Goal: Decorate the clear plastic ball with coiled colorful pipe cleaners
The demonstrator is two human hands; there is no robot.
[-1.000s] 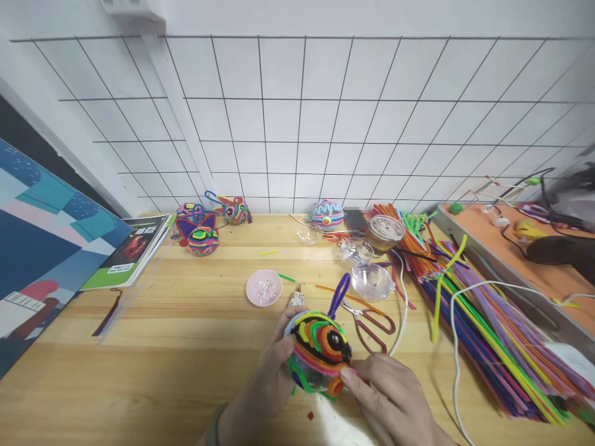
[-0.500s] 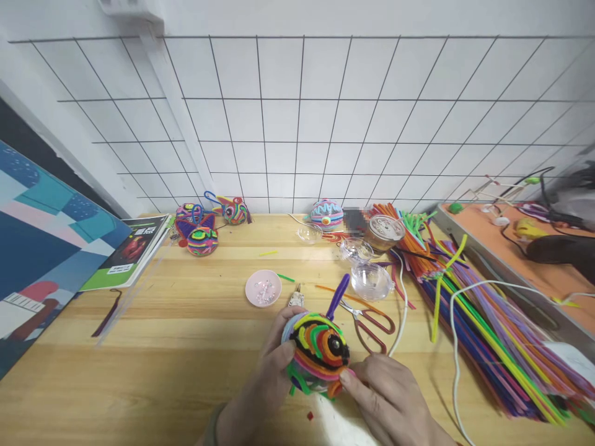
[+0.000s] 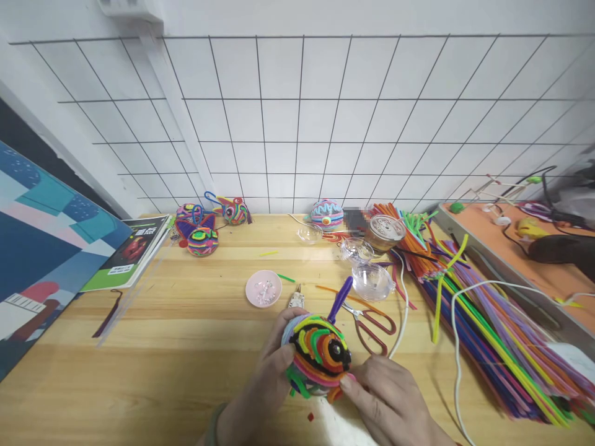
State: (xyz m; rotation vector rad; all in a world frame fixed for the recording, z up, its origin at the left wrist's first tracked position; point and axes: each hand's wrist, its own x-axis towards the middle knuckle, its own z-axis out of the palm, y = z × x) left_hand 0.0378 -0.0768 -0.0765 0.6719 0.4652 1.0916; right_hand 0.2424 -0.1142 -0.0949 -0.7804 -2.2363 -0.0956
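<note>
A round craft ball (image 3: 318,350) covered in coiled, many-coloured pipe cleaners is gripped from the left by my left hand (image 3: 267,371), thumb on its front. It bears a black-edged eye shape with a shiny dark centre, and a purple loop (image 3: 341,298) stands up from its top. Green and orange ends hang below. My right hand (image 3: 388,393) is closed in a pinch at the ball's lower right, on a pink pipe cleaner (image 3: 349,376) whose tip shows at the fingers. A glue gun nozzle (image 3: 296,297) pokes out behind the ball, its body mostly hidden.
Scissors (image 3: 369,325) and clear plastic half-shells (image 3: 372,282) lie right of centre. A pink dish (image 3: 263,289) holds small beads. Pipe cleaner bundles (image 3: 502,328) and a white cable (image 3: 454,347) cover the right side. Other decorated balls (image 3: 203,241) stand near the tiled wall.
The ball has turned slightly, its purple loop leaning a little further right. Both hands keep nearly the same positions and holds.
</note>
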